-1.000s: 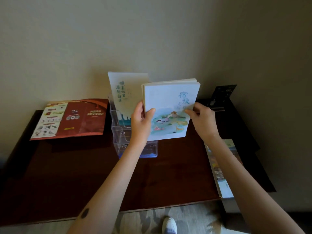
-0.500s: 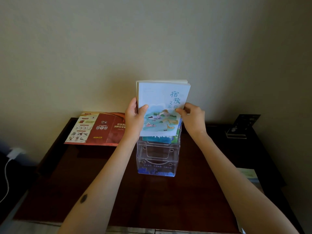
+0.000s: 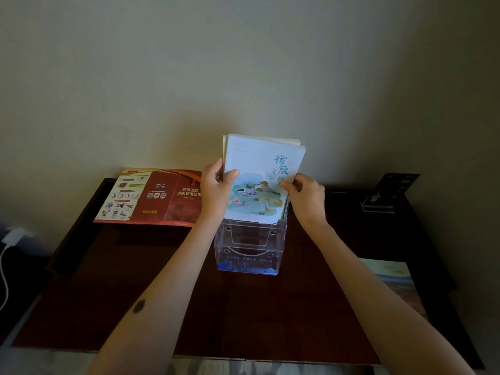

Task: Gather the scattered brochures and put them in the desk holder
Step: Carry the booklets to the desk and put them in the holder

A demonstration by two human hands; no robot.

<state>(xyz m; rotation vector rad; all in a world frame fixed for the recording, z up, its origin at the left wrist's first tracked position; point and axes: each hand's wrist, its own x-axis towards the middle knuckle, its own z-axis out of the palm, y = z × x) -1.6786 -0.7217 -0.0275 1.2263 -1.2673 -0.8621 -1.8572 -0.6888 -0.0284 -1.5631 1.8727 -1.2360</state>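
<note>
Booklet [image 3: 257,163]: pale blue-white cover, teal characters, green-and-orange landscape drawing. Holder [image 3: 250,249]: clear, blue base strip. Leaflet [image 3: 165,201]: dark red, cream picture panel, yellow numerals. Desk [image 3: 140,293]: dark reddish-brown. Wall [image 3: 243,63]: flat beige.

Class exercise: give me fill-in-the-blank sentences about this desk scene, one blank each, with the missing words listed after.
1. The left hand and right hand grip the brochure stack, whose cover is pale ____.
2. The red brochure lies on the desk to the holder's ____.
3. Yellow digits on the red brochure read ____.
Missing words: blue; left; 119.
</note>
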